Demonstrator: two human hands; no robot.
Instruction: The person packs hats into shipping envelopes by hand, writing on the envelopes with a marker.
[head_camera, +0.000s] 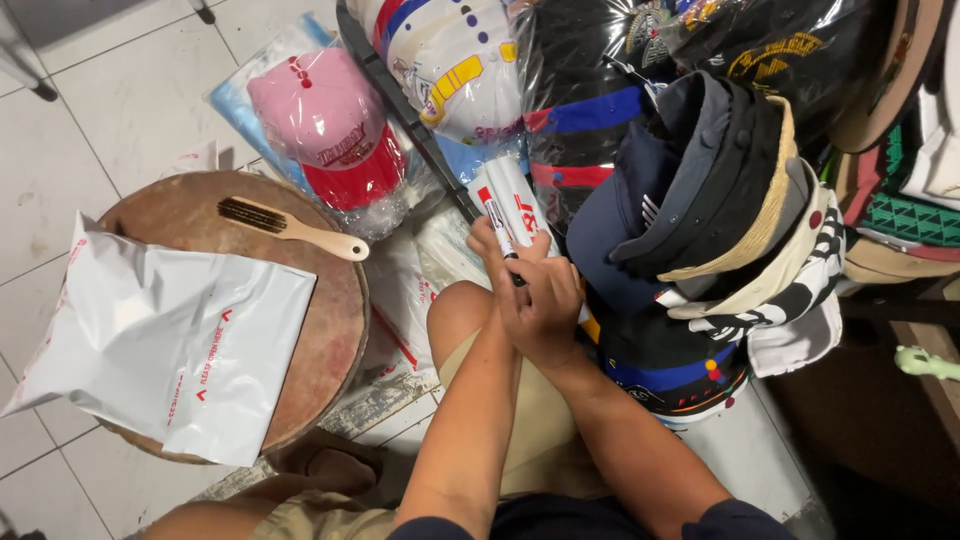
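You are holding a white marker upright between both hands, right hand wrapping over left hand, both grips pressed together on its lower barrel, apparently bracing it. Beside the grip caps are stacking up; farther left, a brush and mailer bag are lying on the round table.

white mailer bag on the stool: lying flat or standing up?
Flat. The white mailer bag lies spread across the round wooden stool, beside the brush.

White poly mailer bag with red print lies on the round stool; clear plastic bags wrap the caps.
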